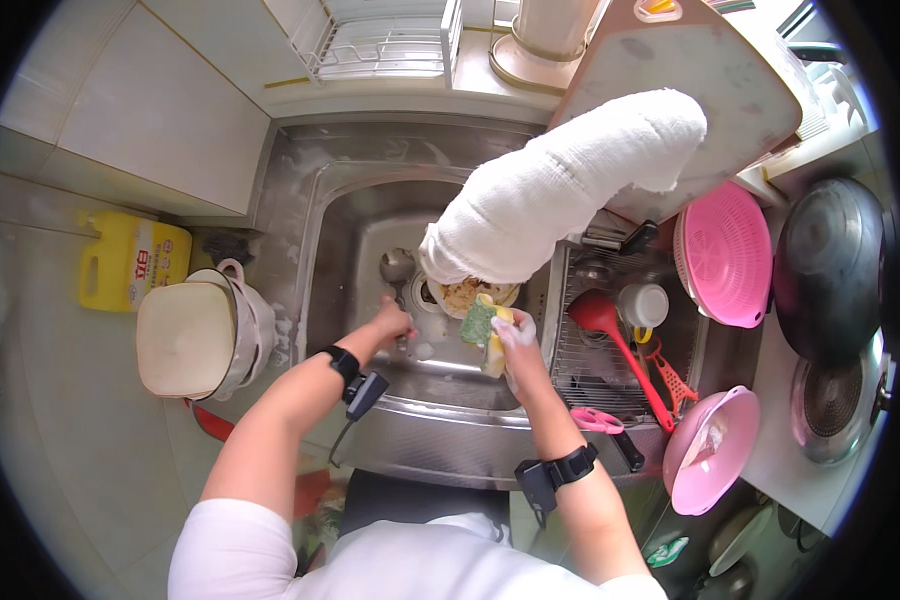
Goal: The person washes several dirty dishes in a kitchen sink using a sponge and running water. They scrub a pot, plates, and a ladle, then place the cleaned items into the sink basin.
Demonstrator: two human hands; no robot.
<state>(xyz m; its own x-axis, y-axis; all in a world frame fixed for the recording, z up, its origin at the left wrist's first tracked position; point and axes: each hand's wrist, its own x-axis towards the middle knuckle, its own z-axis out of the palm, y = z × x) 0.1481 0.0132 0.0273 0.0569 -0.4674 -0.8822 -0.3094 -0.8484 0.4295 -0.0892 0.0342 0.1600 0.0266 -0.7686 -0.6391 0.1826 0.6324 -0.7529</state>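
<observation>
My left hand (391, 322) grips the handle of a metal ladle or large spoon (397, 265), its rounded end pointing away from me over the sink floor. Soapy foam coats my right hand (522, 343), which holds a yellow and green scouring sponge (480, 322). Both hands are inside the stainless steel sink basin (352, 225). Just beyond the sponge, a pale bowl or strainer (511, 292) contains brownish food scraps. A long shape wrapped in white cloth (540, 195), apparently the faucet, covers part of it.
Stacked pots (251, 330) and a yellow jug (136, 259) stand at left. To the right, a wire rack (570, 360) carries a red ladle (594, 309) and a white cup (643, 304). Pink scissors (597, 421), a pink colander (724, 255) and a pink basin (727, 457) are nearby.
</observation>
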